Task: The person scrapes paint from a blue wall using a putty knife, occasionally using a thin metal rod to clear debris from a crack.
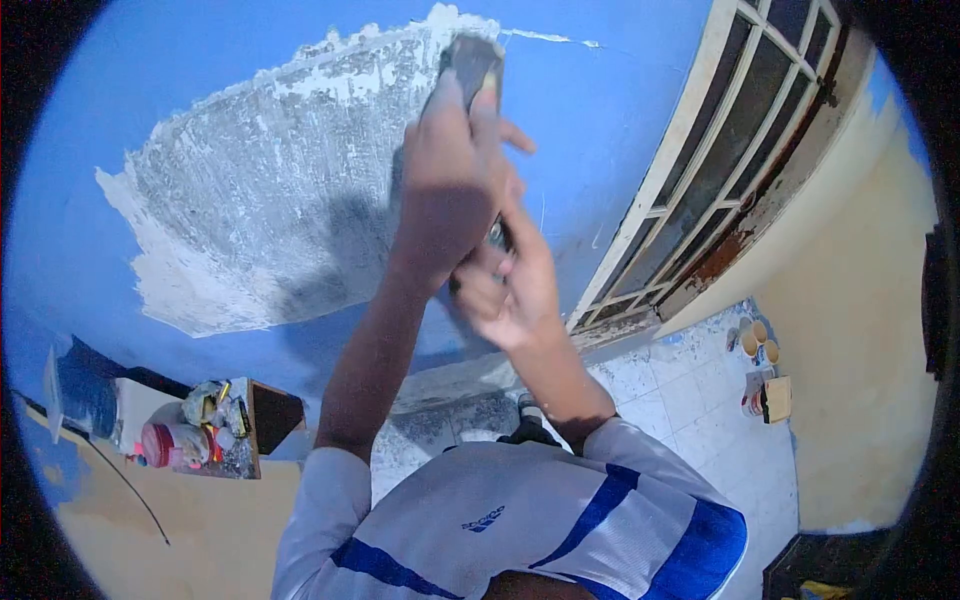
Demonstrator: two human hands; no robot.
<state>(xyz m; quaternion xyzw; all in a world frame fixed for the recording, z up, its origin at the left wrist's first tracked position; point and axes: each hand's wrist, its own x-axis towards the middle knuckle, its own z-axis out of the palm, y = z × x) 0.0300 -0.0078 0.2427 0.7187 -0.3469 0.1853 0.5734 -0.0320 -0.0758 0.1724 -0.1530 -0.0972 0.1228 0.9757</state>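
Against the blue wall (600,120), my left hand (447,190) is closed around a long, dark grey tool (470,58), its fingers along the upper part. The tool's top end overlaps the upper right edge of a bare patch (270,170) of rough grey and white plaster. Lower down and to the right, my right hand (510,285) is bent round the tool's lower part, where a little dark material shows between the hands. Both hands are slightly blurred, and most of the tool is hidden behind them, so I cannot tell its exact kind.
A window with white bars (720,150) stands to the right. A cluttered shelf (250,425) with a red-lidded jar (158,445) juts out at lower left. Tan cups (757,338) and a small box (777,399) sit on the tiled floor (690,420) at right.
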